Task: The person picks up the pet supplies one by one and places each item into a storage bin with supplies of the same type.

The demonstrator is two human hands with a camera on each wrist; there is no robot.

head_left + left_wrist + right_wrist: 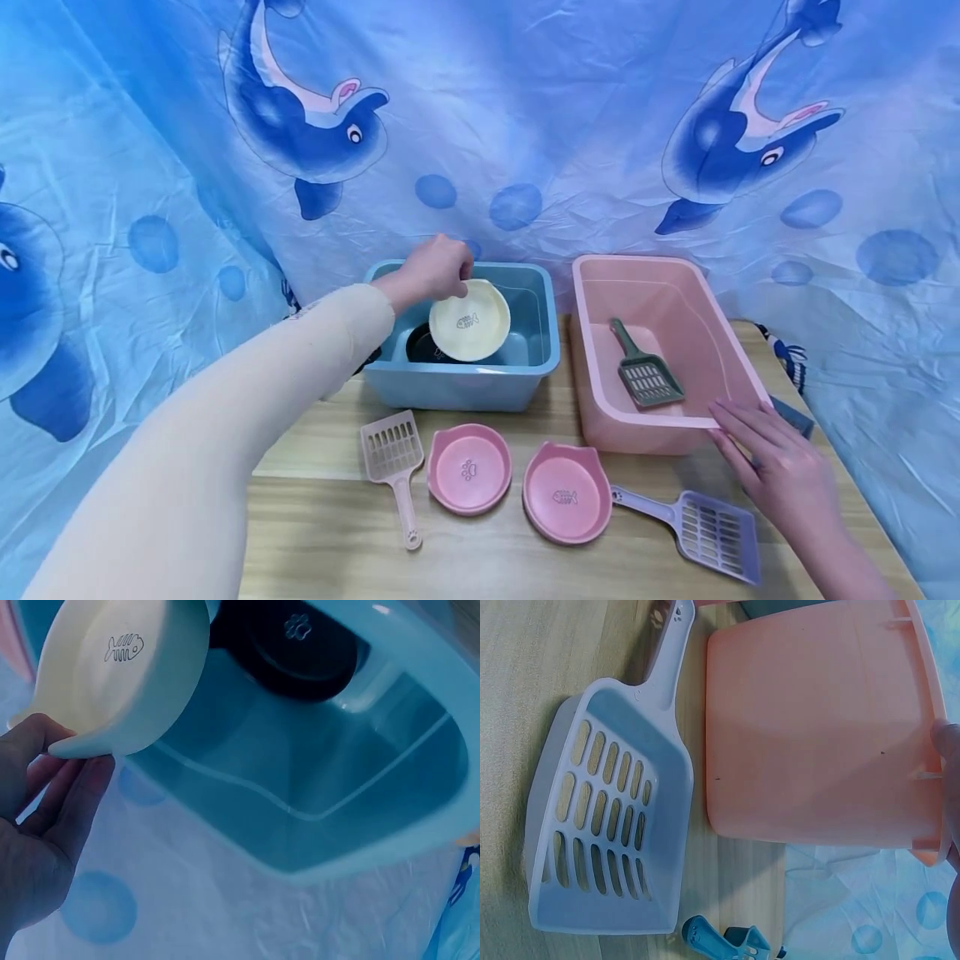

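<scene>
In the head view, my left hand (438,267) pinches the edge of a cream bowl with a fishbone print (470,321). The bowl is tilted over the blue litter box (450,390). Thumb and fingers meet at its rim beside an ear-shaped point in the left wrist view. Inside the box lies a black bowl with a paw print (307,656). My right hand (783,462) holds the near right corner of the pink litter box (637,435), thumb outside the rim and fingers over it. A dark green slotted scoop (649,379) lies in that box.
On the wooden table in front are a pale pink scoop (392,446), a pink paw-print bowl (469,468), a pink fishbone bowl (567,493) and a lavender scoop (716,533). A blue scoop (735,941) lies beside the pink box. Dolphin-printed cloth (555,108) hangs behind.
</scene>
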